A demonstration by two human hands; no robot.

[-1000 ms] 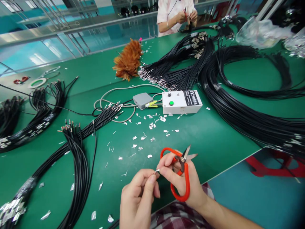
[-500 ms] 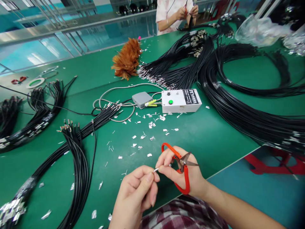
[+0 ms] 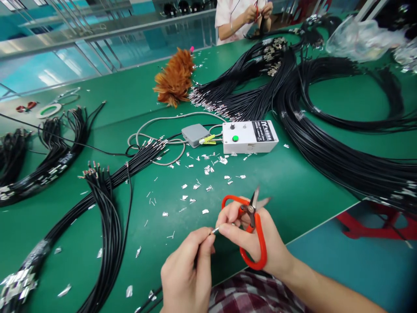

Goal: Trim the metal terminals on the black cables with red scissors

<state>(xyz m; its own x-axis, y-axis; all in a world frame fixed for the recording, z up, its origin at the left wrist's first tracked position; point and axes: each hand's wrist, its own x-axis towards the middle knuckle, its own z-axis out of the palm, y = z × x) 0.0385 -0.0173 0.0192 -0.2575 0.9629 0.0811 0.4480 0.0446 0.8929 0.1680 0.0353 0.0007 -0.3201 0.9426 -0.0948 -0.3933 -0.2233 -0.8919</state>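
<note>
My left hand (image 3: 187,267) is closed at the front edge of the green table, thumb and finger pinching a cable close to its end. The silvery cable tip (image 3: 214,231) sticks out between my two hands. My right hand (image 3: 275,243) pinches that tip with thumb and fingertip, while red-handled scissors (image 3: 261,245) hang around its fingers. Their blades stand apart and point up and away from the cable. Below my left hand a black cable (image 3: 151,301) shows in part; my palm hides the stretch between.
Foil scraps (image 3: 208,169) litter the table before a white control box (image 3: 250,138) and a grey box (image 3: 195,134). Black cable bundles lie left (image 3: 109,226) and right (image 3: 312,139). A feather duster (image 3: 176,78) is behind. Across the table, a person's hands (image 3: 259,12) hold a red-handled tool.
The scissors have turned in my right hand, so their blades point more upward. My left fingers have shifted their pinch and folded in. A black cable now shows below my left hand.
</note>
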